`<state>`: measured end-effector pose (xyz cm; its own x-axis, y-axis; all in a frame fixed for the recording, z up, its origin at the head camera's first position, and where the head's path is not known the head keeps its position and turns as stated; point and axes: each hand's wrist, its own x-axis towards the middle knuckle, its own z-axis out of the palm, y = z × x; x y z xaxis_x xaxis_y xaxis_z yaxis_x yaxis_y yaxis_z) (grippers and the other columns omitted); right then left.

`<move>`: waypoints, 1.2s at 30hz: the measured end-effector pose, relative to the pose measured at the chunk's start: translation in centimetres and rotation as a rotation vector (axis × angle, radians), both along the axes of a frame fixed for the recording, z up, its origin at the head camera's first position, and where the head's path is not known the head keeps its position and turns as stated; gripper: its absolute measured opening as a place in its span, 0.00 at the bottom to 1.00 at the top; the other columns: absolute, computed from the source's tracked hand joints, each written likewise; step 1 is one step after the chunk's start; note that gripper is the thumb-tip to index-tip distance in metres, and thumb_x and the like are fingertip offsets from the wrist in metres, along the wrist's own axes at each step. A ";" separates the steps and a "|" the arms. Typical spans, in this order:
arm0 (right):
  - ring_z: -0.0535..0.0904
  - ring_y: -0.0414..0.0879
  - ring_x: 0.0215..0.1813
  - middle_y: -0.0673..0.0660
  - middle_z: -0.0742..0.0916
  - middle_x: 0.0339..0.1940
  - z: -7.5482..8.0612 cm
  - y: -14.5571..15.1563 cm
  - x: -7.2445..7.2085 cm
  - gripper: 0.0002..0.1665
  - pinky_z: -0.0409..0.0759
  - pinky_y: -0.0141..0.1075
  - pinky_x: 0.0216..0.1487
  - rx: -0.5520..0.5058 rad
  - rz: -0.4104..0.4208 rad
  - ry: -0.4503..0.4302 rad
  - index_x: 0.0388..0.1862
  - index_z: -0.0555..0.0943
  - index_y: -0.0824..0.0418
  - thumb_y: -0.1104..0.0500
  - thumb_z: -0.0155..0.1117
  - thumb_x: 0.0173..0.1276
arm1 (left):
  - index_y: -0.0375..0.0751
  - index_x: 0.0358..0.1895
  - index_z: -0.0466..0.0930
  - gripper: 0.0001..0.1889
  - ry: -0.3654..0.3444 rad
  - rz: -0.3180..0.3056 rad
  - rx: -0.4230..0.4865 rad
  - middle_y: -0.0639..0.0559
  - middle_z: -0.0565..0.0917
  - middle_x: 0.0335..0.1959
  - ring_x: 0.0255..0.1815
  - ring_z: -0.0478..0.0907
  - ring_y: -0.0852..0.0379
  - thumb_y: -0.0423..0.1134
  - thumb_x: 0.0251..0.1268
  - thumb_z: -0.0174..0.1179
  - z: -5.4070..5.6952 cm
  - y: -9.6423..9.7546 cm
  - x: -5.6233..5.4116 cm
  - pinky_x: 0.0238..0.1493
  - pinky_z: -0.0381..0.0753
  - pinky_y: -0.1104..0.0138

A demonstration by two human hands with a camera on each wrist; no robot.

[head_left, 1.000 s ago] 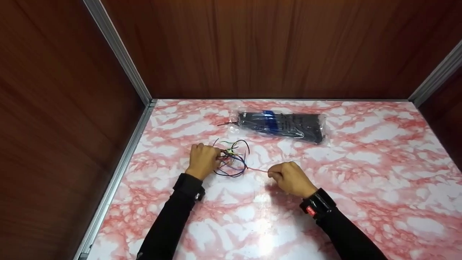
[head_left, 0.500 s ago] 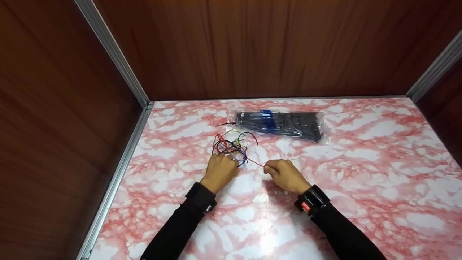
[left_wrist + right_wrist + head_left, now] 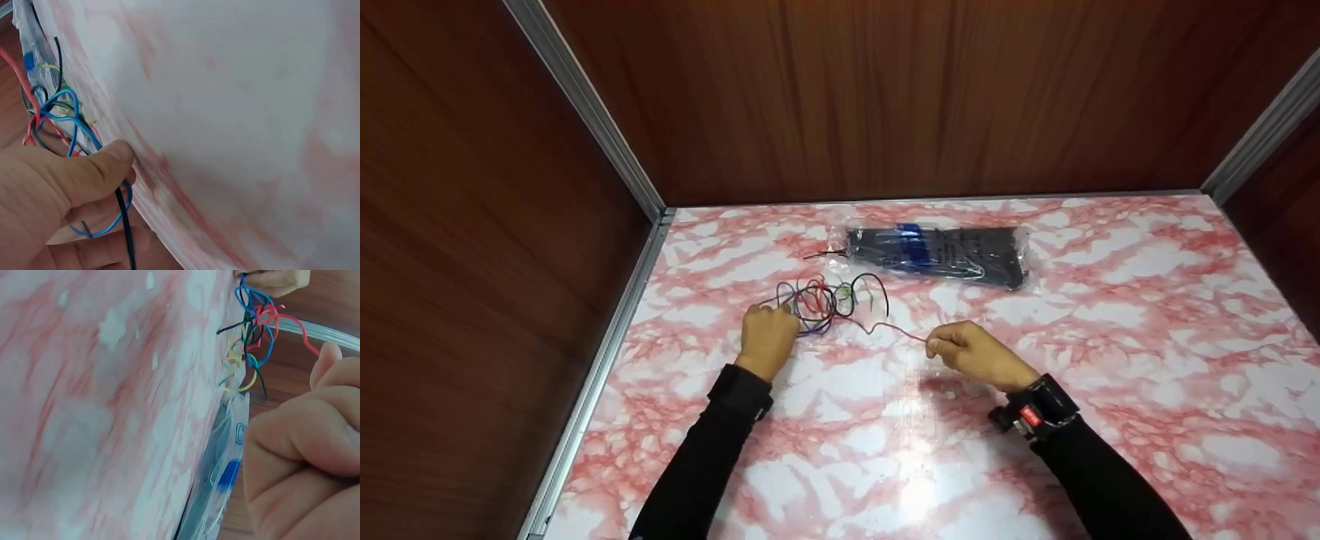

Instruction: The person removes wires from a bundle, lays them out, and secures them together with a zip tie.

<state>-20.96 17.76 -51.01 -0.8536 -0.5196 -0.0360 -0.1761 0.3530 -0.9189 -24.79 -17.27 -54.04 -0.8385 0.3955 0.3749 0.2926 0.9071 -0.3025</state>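
Note:
A loose tangle of wires (image 3: pixel 819 307) in red, blue, black and yellow-green lies between my hands, on the left side of the table. With thumb and fingers my left hand (image 3: pixel 769 334) pinches blue and black wires at the tangle's left edge; in the left wrist view a blue wire (image 3: pixel 84 128) runs into that pinch and a black strand hangs below it. My right hand (image 3: pixel 981 356) pinches the end of a red wire (image 3: pixel 896 327), which runs from the tangle with a slack bend in it. In the right wrist view the red wire (image 3: pixel 304 332) reaches my fingertip.
A clear plastic bag of long black strips (image 3: pixel 960 255) with a blue band lies behind the tangle. Thin black ends stick out of its left side. The table (image 3: pixel 1110 360) has a red-and-white marbled top. Brown wood panels (image 3: pixel 885 97) with metal edging stand around it.
My left hand moved right and nearer, then back left, taking hold of wires at the tangle's edge. The tangle has spread looser, and the red wire went from taut to slack.

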 end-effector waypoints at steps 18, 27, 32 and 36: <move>0.62 0.40 0.19 0.56 0.72 0.25 -1.1 4.8 0.8 0.12 0.61 0.30 0.20 -0.028 -0.110 -0.071 0.36 0.80 0.69 0.63 0.51 0.75 | 0.38 0.29 0.84 0.04 -0.048 -0.030 0.086 0.43 0.82 0.27 0.32 0.77 0.42 0.33 0.50 0.61 0.9 1.1 1.0 0.35 0.73 0.51; 0.65 0.42 0.26 0.58 0.75 0.26 -1.7 5.2 1.2 0.16 0.65 0.32 0.28 -0.032 -0.077 -0.054 0.37 0.79 0.73 0.59 0.54 0.75 | 0.43 0.26 0.83 0.01 -0.139 -0.131 0.125 0.45 0.83 0.22 0.21 0.80 0.45 0.35 0.52 0.64 0.8 6.4 1.2 0.18 0.77 0.54; 0.69 0.44 0.30 0.67 0.79 0.34 -1.5 6.7 1.5 0.15 0.68 0.34 0.32 0.015 -0.102 -0.033 0.38 0.81 0.70 0.57 0.55 0.75 | 0.42 0.26 0.87 0.05 -0.214 0.015 0.116 0.43 0.84 0.25 0.24 0.82 0.42 0.30 0.50 0.62 0.3 5.1 0.4 0.21 0.78 0.51; 0.66 0.43 0.27 0.66 0.78 0.33 -1.0 8.2 1.8 0.15 0.66 0.34 0.30 0.035 -0.130 -0.025 0.37 0.81 0.68 0.57 0.54 0.75 | 0.39 0.27 0.86 0.04 -0.228 0.073 0.177 0.40 0.85 0.26 0.26 0.83 0.40 0.29 0.52 0.62 0.3 3.9 -0.5 0.22 0.79 0.50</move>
